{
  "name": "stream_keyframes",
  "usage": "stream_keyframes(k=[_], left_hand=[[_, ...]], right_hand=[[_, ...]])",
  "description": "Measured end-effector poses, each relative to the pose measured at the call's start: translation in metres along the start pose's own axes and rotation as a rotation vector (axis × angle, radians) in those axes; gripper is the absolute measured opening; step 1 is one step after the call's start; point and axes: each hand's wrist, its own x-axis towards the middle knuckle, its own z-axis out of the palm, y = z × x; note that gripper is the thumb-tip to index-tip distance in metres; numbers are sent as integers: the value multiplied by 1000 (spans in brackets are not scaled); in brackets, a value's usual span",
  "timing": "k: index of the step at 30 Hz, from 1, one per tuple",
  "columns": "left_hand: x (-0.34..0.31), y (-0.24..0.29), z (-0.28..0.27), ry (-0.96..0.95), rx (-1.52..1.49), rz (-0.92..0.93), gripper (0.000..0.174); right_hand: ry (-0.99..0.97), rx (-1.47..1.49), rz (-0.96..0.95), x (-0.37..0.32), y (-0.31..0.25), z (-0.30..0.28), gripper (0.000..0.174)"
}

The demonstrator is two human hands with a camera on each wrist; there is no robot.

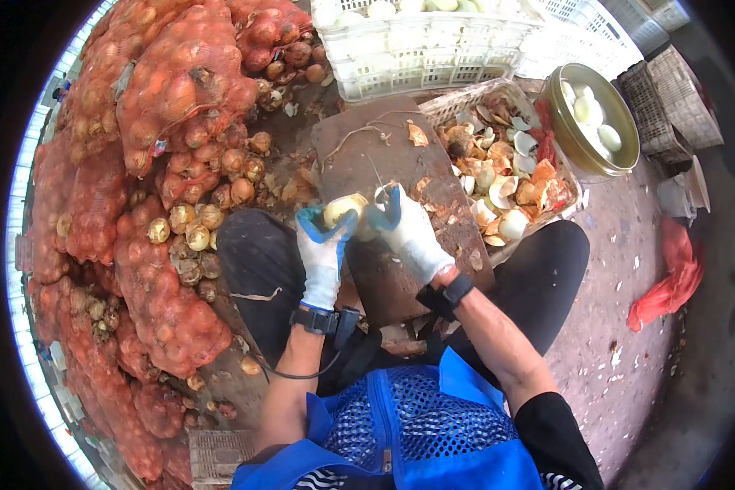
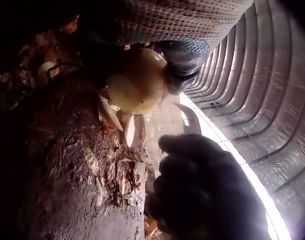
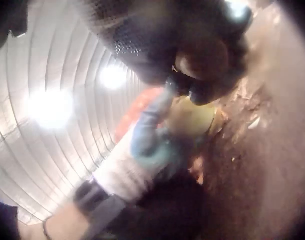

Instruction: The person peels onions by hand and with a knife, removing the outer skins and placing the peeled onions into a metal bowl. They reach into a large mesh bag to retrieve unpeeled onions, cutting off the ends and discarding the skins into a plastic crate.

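Head view is showing the left hand (image 1: 322, 245), in a white knitted glove with blue fingertips, cupping a pale yellow, partly peeled round onion (image 1: 343, 208) just above the dark brown wooden chopping board (image 1: 400, 155) lying between the person's knees. Its grip is clamping on the onion, fingers curling round it. The right hand (image 1: 407, 233), gloved alike, is pressing against the onion's other side. Its grip is wrapping round what is probably a thin grey metal knife (image 2: 191, 120), though the left wrist view is too dark to be sure. Doing this well is, I judge, calling for the edge to be sliding just under the skin, angling away from the left thumb, with the onion being turned steadily. Red mesh sacks of unpeeled onions (image 1: 180, 90) are lying at the left. Sitting beyond the board are 2 containers: a pale woven plastic basket of peelings (image 1: 457, 96) and a round brass-coloured metal bowl (image 1: 567, 139) holding peeled onions.
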Motion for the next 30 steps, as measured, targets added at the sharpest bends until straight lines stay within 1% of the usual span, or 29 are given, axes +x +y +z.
stream_keyframes(k=[1,3,4,7,10,13,14,16,17,18,19,20,21,23,24,27,28,29,30], left_hand=[[-1,3,1,-8,-108,-23,44],[0,4,0,12,-31,-47,45],[0,4,0,20,7,-62,46],[0,5,0,55,188,-87,47],[1,12,0,38,236,-127,49],[-1,29,3,38,151,-259,51],[0,22,0,14,218,-150,51],[3,-4,-10,-35,352,60,53],[4,-14,-15,-24,351,24,54],[6,-14,-15,-14,349,-7,56],[8,-15,-15,-7,348,-37,58],[8,-14,-17,-12,480,7,55],[7,-7,-14,-18,388,-15,52],[2,6,-7,-37,201,-64,46],[2,10,-6,-46,197,-75,46],[4,21,-4,-71,148,-116,47],[4,25,-3,-80,109,-138,48],[4,27,-2,-90,70,-160,49],[2,29,2,-113,137,-98,50]], right_hand=[[-22,-37,-17,5,3,0,39],[-65,-112,-50,15,6,-6,40],[-122,-137,-15,18,1,-12,42],[-44,-260,-129,22,16,1,43],[-5,-248,-210,20,22,7,42],[-35,-180,-90,11,10,9,39],[-63,-178,9,6,6,10,38],[-57,-178,21,-3,2,20,39],[-54,-179,29,-7,1,23,40],[-46,-206,-4,-10,1,25,42],[-75,-193,9,-8,3,24,42],[-105,-180,22,-6,4,23,41],[-136,-167,33,-3,3,21,41],[-106,-81,58,-3,2,13,37],[-93,-40,71,-4,1,9,36],[7,101,22,-1,2,-4,34],[2,48,12,2,5,-10,34],[1,56,28,2,8,-17,34],[-1,65,44,2,6,-25,34]])
